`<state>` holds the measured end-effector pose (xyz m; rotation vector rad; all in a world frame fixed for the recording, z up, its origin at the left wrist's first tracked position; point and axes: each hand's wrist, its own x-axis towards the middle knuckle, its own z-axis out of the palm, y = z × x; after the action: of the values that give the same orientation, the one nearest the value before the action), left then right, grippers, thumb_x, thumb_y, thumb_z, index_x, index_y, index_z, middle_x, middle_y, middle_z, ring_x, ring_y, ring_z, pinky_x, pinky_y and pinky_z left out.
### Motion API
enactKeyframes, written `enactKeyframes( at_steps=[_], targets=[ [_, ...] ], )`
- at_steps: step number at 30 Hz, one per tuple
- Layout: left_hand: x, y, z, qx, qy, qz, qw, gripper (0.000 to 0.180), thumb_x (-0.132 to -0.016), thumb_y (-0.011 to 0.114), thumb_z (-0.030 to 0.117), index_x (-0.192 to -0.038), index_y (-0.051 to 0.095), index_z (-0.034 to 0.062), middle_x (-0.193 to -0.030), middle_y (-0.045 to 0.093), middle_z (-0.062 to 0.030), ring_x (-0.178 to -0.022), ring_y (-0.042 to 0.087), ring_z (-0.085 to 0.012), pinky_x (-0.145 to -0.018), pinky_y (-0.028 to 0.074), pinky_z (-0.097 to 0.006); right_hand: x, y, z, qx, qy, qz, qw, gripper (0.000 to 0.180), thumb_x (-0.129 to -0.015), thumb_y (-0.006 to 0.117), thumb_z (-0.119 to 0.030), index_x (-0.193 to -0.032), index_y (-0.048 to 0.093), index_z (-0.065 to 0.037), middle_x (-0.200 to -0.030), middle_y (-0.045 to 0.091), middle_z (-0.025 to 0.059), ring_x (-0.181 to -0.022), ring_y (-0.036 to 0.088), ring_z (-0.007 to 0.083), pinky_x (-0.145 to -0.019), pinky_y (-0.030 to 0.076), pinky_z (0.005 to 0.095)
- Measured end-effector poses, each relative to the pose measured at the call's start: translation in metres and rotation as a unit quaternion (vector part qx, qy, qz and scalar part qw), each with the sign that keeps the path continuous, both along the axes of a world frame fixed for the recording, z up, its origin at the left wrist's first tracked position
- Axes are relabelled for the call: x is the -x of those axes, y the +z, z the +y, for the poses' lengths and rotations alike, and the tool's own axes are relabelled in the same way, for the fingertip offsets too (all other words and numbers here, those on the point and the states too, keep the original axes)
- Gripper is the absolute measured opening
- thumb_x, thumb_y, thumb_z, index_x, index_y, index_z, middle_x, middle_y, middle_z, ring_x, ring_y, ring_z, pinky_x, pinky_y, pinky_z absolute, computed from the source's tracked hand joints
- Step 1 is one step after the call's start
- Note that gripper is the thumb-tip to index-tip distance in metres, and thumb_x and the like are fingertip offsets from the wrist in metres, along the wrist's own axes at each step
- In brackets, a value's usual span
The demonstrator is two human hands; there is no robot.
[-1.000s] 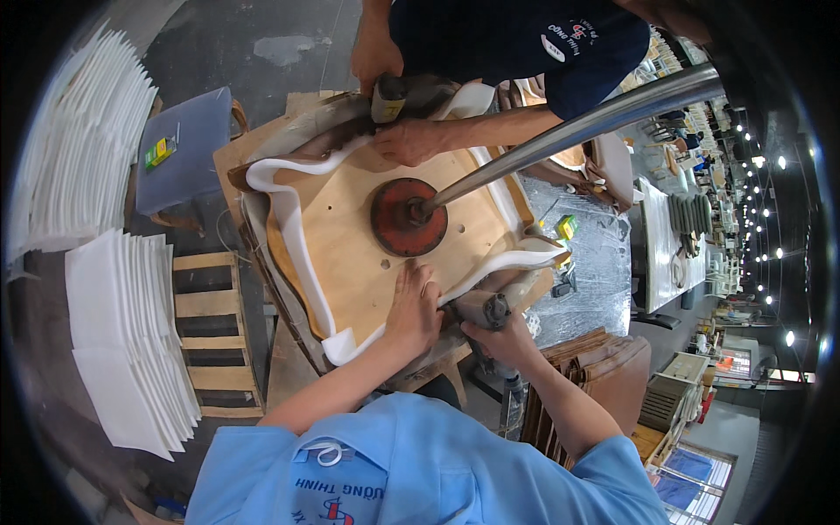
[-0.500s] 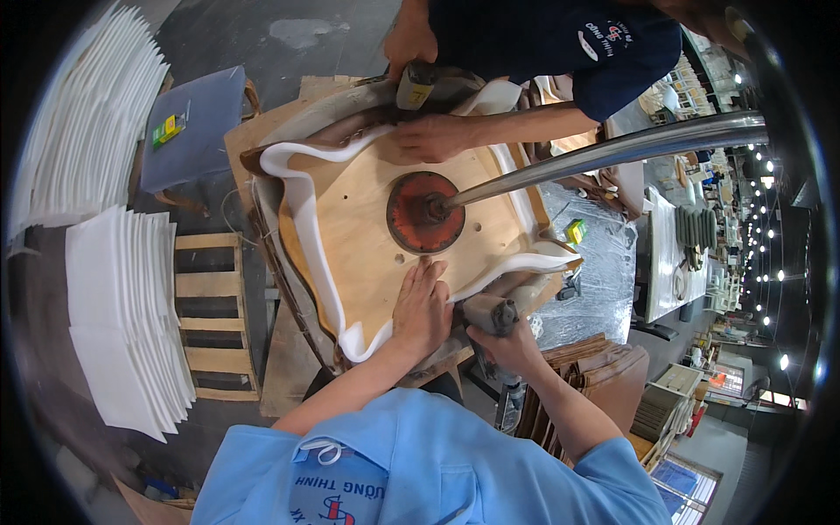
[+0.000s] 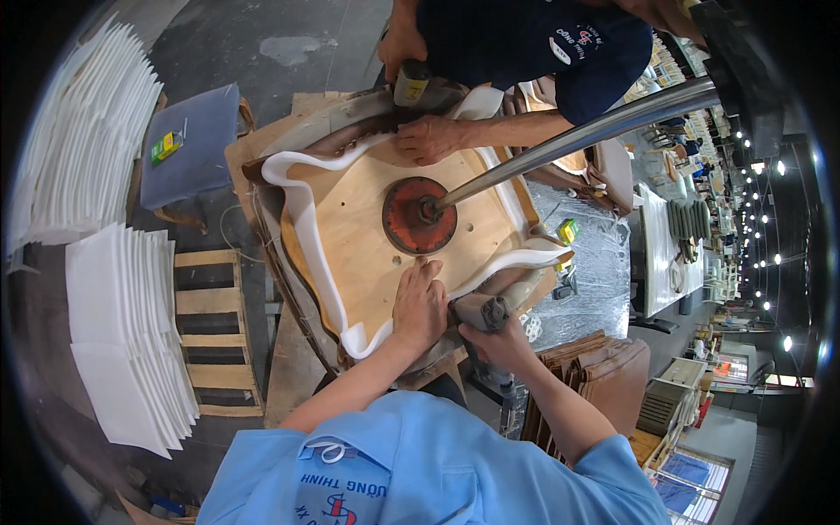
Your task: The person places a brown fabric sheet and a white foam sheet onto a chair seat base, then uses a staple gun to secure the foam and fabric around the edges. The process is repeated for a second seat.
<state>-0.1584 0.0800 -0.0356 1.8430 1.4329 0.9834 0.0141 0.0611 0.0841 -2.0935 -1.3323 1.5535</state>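
Nearest the camera, light-blue sleeves and both forearms rise from the lower edge. Left hand [image 3: 420, 306] lies palm-down on the near edge of the plywood seat panel [image 3: 367, 232], fingers pressed together and pointing away toward the centre, fingertips short of the red round clamp pad [image 3: 418, 215]. Right hand [image 3: 500, 339] just beside it to the right, fingers wrapped tight around a grey pneumatic stapler [image 3: 486, 308], whose nose meets the panel's near-right rim where the white foam edging [image 3: 302, 223] is folded over. Panel sits on a work stand at mid-frame, face up; its long axis runs from lower left to upper right, foam wrapping the left, near and right edges in a wavy line. Clamp pad presses on the panel's centre, a steel press arm [image 3: 577, 136] slanting from it up to the right. Far side: another person in a dark blue shirt, one hand [image 3: 433, 138] flat on the far rim, the other [image 3: 401, 44] gripping a second stapler [image 3: 416, 86]. Left of the stand, a wooden pallet [image 3: 210, 332], stacks of white foam sheets [image 3: 122, 332], and a blue-cushioned stool [image 3: 188, 144] beyond.
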Motion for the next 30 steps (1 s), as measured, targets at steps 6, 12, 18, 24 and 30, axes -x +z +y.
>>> enactKeyframes(
  at_steps=[6,12,18,24,30],
  targets=[
    [0.023,-0.003,0.004,0.089,-0.002,-0.127,0.988,0.01,-0.094,0.067,0.003,-0.1,0.073,-0.0018,-0.135,0.07,-0.018,-0.136,0.061,-0.0386,-0.116,0.047,-0.05,-0.002,-0.003,-0.002,-0.039,0.005,0.032,0.999,0.041,-0.096,0.085,-0.02,-0.13,0.071,0.0,-0.084,0.07,0.0029,-0.059,0.062,0.0106,-0.053,0.05,0.0305],
    [0.119,0.067,-0.055,0.127,0.046,-0.257,0.957,0.012,-0.106,0.065,0.005,-0.113,0.074,0.0003,-0.121,0.077,-0.013,-0.117,0.073,-0.0242,-0.105,0.055,-0.037,-0.002,0.0,-0.028,-0.054,-0.018,0.035,0.998,0.044,-0.097,0.086,-0.019,-0.135,0.071,-0.001,-0.085,0.069,0.0012,-0.061,0.062,0.0099,-0.054,0.051,0.0295],
    [0.177,0.036,-0.102,0.196,0.235,-0.303,0.902,0.012,-0.109,0.064,0.005,-0.117,0.072,0.0017,-0.104,0.072,-0.0032,-0.095,0.069,-0.0124,-0.088,0.058,-0.029,0.003,-0.01,-0.043,-0.066,-0.056,0.028,0.996,0.04,-0.096,0.088,-0.02,-0.128,0.073,0.0,-0.083,0.07,0.0012,-0.062,0.064,0.0108,-0.055,0.053,0.0298],
    [0.169,0.018,-0.132,0.126,0.18,-0.058,0.974,0.025,-0.1,0.07,0.004,-0.125,0.071,0.0041,-0.11,0.071,-0.0151,-0.099,0.072,-0.0317,-0.087,0.058,-0.042,0.007,-0.018,-0.053,-0.135,-0.025,-0.001,0.991,0.036,-0.094,0.087,-0.023,-0.118,0.076,0.001,-0.081,0.074,0.0061,-0.061,0.067,0.0138,-0.058,0.055,0.0346],
    [0.163,0.033,-0.123,0.177,0.128,0.016,0.976,0.02,-0.1,0.072,0.02,-0.11,0.071,0.0026,-0.1,0.075,-0.0183,-0.097,0.074,-0.0393,-0.085,0.057,-0.05,0.001,-0.017,-0.054,-0.145,0.02,0.005,0.989,0.044,-0.093,0.086,-0.022,-0.128,0.074,0.0,-0.089,0.078,0.0116,-0.071,0.074,0.0193,-0.069,0.059,0.0376]
  ],
)
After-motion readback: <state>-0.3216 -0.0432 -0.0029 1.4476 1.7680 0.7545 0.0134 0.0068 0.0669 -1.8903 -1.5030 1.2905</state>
